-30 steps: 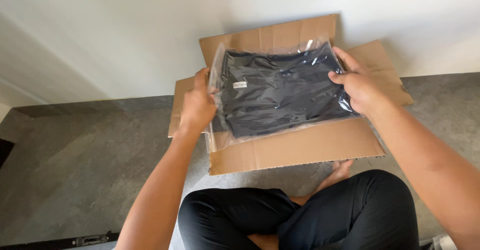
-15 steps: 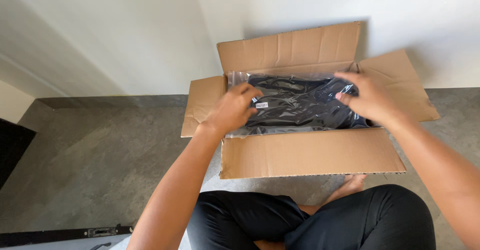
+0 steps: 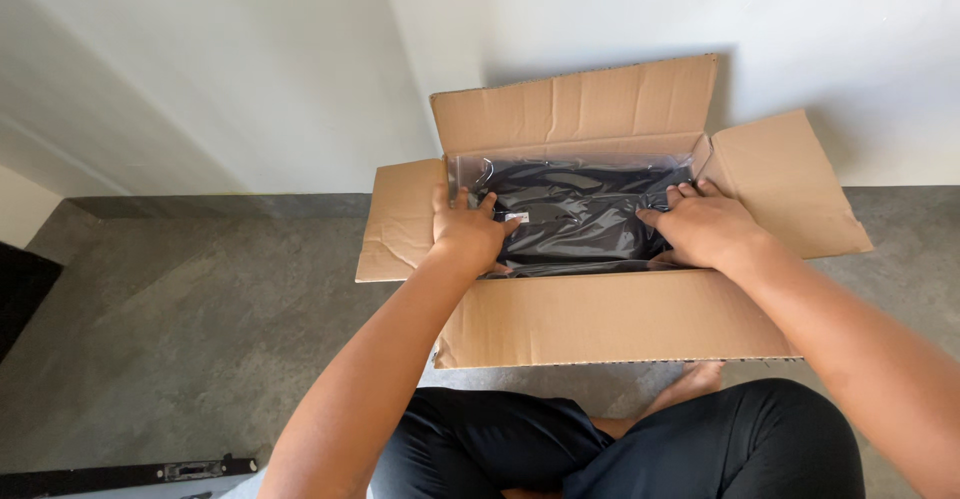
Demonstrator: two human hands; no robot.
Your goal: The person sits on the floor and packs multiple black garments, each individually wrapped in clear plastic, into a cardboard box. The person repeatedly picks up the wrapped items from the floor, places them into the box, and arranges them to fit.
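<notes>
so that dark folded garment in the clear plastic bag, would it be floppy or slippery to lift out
Probably floppy: the dark folded garment in its clear plastic bag shows creases and dips between the left hand and right hand. Likely a bit slippery, since the film is glossy with glare streaks. It looks soft and unlikely to be fragile or to roll inside the open brown cardboard box.

Open brown cardboard box [image 3: 600,314] on the floor.
Inside lies a clear plastic bag of dark cloth [image 3: 575,214], with a small white label [image 3: 516,218] at its 9 o'clock edge.
</notes>
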